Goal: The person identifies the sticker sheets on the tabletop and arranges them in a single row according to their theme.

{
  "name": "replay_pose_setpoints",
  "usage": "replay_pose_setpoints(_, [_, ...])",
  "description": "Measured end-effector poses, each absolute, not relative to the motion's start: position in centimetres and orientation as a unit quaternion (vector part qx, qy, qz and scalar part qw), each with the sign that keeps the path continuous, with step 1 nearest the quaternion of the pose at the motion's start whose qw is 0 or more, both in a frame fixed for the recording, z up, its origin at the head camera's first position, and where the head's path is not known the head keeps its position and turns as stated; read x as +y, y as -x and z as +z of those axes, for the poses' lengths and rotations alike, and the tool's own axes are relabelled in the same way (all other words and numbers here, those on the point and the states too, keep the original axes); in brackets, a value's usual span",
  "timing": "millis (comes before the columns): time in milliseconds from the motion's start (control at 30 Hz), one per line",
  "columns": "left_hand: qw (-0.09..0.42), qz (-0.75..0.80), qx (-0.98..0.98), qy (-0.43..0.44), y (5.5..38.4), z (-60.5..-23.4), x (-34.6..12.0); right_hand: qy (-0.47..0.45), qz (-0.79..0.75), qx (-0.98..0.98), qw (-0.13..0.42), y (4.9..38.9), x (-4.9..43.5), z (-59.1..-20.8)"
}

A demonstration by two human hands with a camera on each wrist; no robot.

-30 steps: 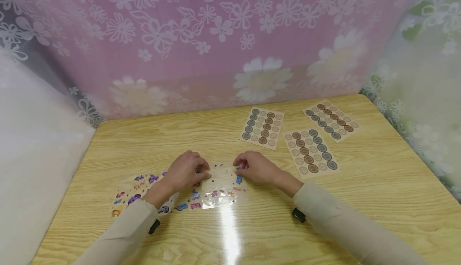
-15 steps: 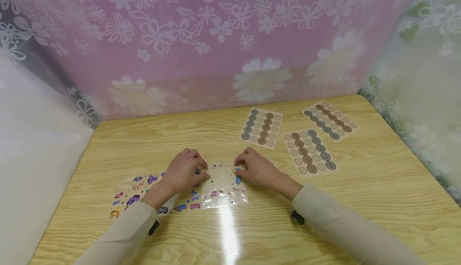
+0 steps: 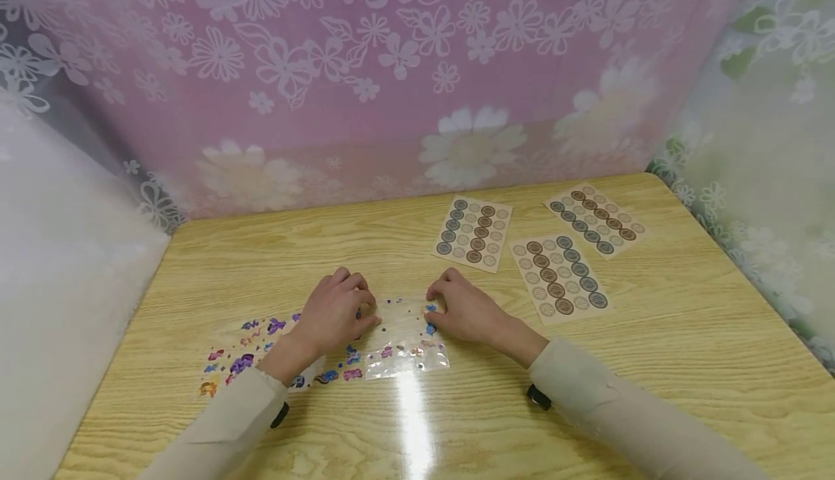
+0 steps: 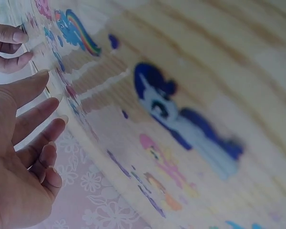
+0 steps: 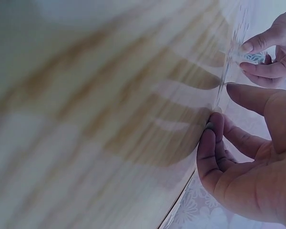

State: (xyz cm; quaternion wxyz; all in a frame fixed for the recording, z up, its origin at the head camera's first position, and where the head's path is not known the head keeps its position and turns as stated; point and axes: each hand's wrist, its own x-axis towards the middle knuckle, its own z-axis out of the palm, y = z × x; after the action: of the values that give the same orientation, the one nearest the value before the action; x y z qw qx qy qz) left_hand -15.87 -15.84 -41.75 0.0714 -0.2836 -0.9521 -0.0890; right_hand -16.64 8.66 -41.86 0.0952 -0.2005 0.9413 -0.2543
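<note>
Now the clear sticker sheet (image 3: 402, 333), lower ctr of frame, glints farther R along its near edge than 1 s ago; prob. lying flatter, so smoothing's coming along. My L hand (image 3: 337, 313) & R hand (image 3: 468, 310) hover half-open at its sides, thumbs apart from fingers, no pinch visible.
</note>
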Motion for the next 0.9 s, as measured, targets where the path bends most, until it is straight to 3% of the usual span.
replay_pose_setpoints(633, [0.064,-0.078,-0.957,0.273,15.72,-41.56,-15.76,0.210,-0.249,0.942,0.082,16.55,8.79,-41.91])
replay_pose_setpoints(900, [0.098,-0.038,-0.948,0.301,15.74,-41.56,-15.76,0.207,-0.268,0.937,0.081,16.49,9.06,-41.95])
